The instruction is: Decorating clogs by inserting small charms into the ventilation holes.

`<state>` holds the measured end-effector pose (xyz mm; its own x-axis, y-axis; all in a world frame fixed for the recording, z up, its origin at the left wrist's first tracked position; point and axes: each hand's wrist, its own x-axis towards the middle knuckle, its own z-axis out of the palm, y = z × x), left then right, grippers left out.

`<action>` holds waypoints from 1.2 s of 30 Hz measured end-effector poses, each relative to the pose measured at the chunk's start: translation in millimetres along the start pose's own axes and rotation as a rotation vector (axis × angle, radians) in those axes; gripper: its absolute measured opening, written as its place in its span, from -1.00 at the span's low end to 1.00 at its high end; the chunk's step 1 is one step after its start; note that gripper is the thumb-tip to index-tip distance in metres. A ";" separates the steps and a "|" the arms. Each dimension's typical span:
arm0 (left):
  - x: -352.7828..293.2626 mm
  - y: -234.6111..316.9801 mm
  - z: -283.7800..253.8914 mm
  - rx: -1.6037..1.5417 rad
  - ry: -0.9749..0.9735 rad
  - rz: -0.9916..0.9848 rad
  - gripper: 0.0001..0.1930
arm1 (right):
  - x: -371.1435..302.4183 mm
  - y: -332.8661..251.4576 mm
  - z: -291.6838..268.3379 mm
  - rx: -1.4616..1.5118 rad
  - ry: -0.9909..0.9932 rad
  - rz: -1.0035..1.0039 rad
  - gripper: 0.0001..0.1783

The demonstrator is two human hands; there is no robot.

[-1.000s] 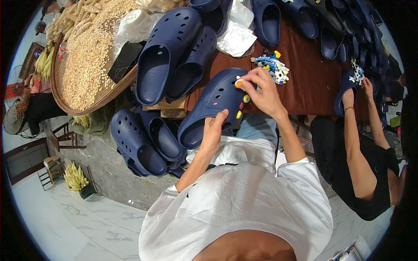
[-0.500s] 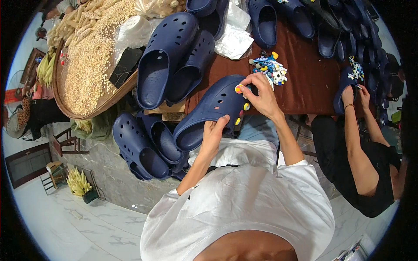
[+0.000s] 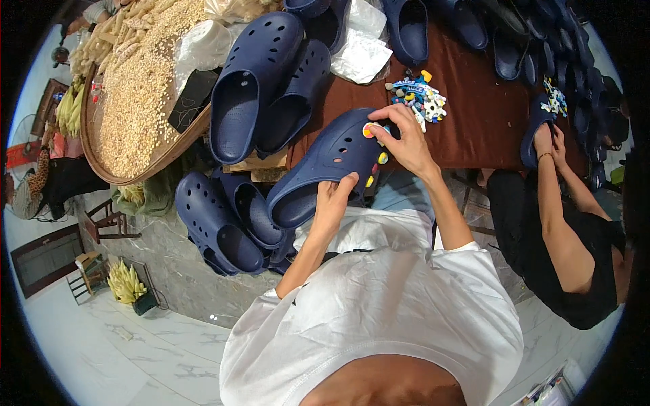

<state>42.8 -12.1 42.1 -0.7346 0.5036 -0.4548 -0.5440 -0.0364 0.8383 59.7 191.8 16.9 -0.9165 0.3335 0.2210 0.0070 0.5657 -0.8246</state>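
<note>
A navy blue clog (image 3: 315,152) with round holes is tilted in front of me, its toe toward the table. My left hand (image 3: 333,197) grips it at the opening, thumb outside and fingers inside the shoe. At the toe, my right hand (image 3: 406,143) is closed with thumb and forefinger at a round pink and yellow shoe charm (image 3: 370,130). More small colourful charms (image 3: 383,158) sit along the clog's right side. Just beyond my right hand lies a heap of loose shoe charms (image 3: 421,98) on the brown tablecloth (image 3: 484,115).
Several navy clogs (image 3: 254,84) stand on the table, with others (image 3: 217,223) stacked low at my left. A shallow basket (image 3: 135,179) holds pale kernels. White plastic packets (image 3: 362,47) lie at the back. On the right, a co-worker's hands (image 3: 547,143) hold another clog (image 3: 531,135).
My hands and the clog have shifted slightly. The right fingers have moved a little off the charm's face, so more of it shows. The co-worker's right hand has come closer to their clog.
</note>
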 end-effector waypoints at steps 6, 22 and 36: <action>2.0 5.0 -0.7 -0.064 0.027 -0.014 -0.64 | -2.1 5.8 2.6 0.042 -0.036 0.019 -0.66; 1.5 -0.1 -5.0 0.015 -0.055 0.048 -0.51 | 9.2 25.3 -12.0 0.323 -0.337 0.252 -0.33; 5.3 -3.1 -5.3 -0.021 0.004 0.017 -0.50 | 0.1 25.3 4.2 0.190 -0.232 0.171 -0.37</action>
<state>38.4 -13.9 35.5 -0.7453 0.4995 -0.4417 -0.5397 -0.0629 0.8395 58.1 202.9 -6.2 -0.9751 0.2189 -0.0351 0.1139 0.3589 -0.9264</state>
